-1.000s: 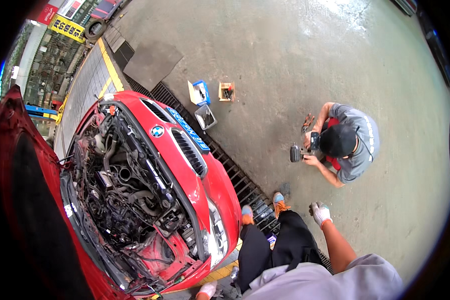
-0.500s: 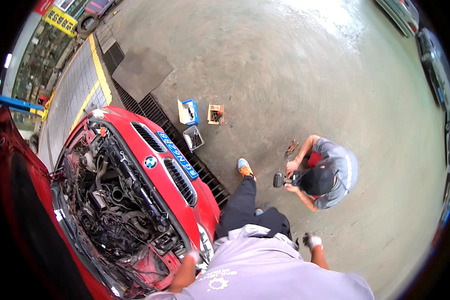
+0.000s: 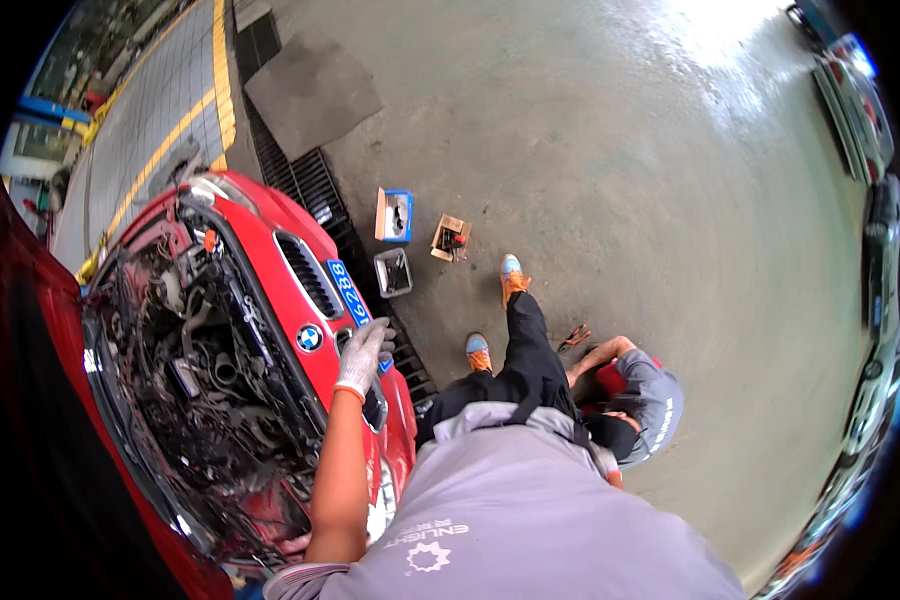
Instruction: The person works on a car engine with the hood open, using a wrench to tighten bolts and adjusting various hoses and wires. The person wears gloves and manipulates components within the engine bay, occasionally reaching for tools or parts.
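Note:
My left hand [image 3: 364,355], in a pale knitted glove, is over the front of the red car [image 3: 288,290], between the grille and the blue number plate [image 3: 348,292]. Its fingers are stretched out with nothing in them. I cannot tell whether it touches the car. Only a sliver of my gloved right hand [image 3: 604,462] shows at my right side, beside the head of a crouching person [image 3: 655,405]; its fingers are hidden. Under the raised hood [image 3: 30,400], the engine bay [image 3: 205,370] lies exposed, with hoses and wiring.
On the floor ahead are a blue box [image 3: 398,218] with its flap up, a small cardboard box [image 3: 451,238] with items and a grey bin [image 3: 393,273]. A drain grate [image 3: 325,205] runs along the car's front. Red-handled pliers [image 3: 575,337] lie near the crouching person. Parked cars [image 3: 880,270] line the right.
My left hand has risen from beside the headlight to over the grille. My right hand has slipped mostly out of sight. I have stepped along; the crouching person's power tool is now hidden.

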`<state>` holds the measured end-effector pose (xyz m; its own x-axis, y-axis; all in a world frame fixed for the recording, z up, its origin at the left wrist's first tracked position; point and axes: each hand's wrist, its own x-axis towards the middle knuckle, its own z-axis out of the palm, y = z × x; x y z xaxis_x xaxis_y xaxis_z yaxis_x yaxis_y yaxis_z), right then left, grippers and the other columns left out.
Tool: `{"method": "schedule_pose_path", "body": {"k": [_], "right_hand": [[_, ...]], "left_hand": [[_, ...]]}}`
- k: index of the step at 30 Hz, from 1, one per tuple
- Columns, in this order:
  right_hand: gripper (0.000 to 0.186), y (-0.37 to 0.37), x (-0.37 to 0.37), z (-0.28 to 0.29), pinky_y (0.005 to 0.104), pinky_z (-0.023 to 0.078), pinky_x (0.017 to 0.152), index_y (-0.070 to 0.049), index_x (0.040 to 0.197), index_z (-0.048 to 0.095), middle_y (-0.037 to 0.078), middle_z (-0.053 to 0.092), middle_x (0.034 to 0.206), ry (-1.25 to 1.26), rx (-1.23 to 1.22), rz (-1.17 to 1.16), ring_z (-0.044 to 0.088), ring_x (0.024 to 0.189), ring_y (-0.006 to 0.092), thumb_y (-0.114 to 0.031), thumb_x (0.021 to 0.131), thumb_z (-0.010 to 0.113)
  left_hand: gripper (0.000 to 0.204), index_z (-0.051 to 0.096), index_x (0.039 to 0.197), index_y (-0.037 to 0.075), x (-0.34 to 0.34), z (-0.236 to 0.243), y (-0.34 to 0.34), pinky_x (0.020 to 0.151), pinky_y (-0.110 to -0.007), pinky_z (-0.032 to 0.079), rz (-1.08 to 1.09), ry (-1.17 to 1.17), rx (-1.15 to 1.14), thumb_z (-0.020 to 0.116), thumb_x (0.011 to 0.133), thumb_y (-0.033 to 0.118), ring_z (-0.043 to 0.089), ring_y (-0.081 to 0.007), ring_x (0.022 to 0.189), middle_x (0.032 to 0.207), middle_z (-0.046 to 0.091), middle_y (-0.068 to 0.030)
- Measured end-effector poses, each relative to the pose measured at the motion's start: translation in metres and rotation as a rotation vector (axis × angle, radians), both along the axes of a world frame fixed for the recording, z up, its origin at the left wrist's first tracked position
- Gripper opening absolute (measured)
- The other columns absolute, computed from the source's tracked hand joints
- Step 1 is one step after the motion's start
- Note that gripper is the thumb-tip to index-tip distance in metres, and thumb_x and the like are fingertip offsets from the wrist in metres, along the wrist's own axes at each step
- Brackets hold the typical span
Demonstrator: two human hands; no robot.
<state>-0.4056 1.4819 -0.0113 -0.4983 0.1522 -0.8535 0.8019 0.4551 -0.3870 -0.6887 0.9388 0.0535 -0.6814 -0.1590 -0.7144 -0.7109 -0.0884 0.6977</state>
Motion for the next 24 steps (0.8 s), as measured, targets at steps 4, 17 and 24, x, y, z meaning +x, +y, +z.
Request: {"method": "schedule_pose_path", "body": {"k": [4,17,24], "right_hand": [[0.034,0.054,-0.128,-0.079,0.0397,0.045,0.053,-0.011,0.108,0.068,0.007,0.064,0.075,-0.178,-0.105,0.243,0.057,0.06,0.021,-0.037,0.101,0.048],[0.029,-0.07,-0.683,-0.02,0.0282,0.041,0.047,-0.007,0.115,0.065,0.006,0.065,0.075,0.224,-0.128,-0.1,0.058,0.056,0.0148,-0.029,0.098,0.057],[0.026,-0.213,-0.731,-0.007,0.0292,0.044,0.048,-0.004,0.115,0.064,0.009,0.067,0.078,0.07,-0.201,0.469,0.061,0.058,0.0172,-0.023,0.1,0.054]], "left_hand": [[0.035,0.066,0.107,0.004,0.204,-0.118,-0.067,0.068,-0.036,0.053,0.473,-0.313,-0.062,0.055,0.102,0.037,0.064,-0.0181,0.079,0.094,0.067,-0.0042],[0.021,0.056,0.1,0.005,0.23,-0.109,0.164,0.053,-0.043,0.053,1.156,-0.694,0.287,0.052,0.099,0.025,0.061,-0.0267,0.062,0.077,0.06,-0.0111],[0.037,0.066,0.105,0.003,0.046,-0.092,0.047,0.065,-0.035,0.053,1.17,-0.358,0.088,0.053,0.1,0.038,0.065,-0.0189,0.072,0.087,0.069,-0.0086]]}}
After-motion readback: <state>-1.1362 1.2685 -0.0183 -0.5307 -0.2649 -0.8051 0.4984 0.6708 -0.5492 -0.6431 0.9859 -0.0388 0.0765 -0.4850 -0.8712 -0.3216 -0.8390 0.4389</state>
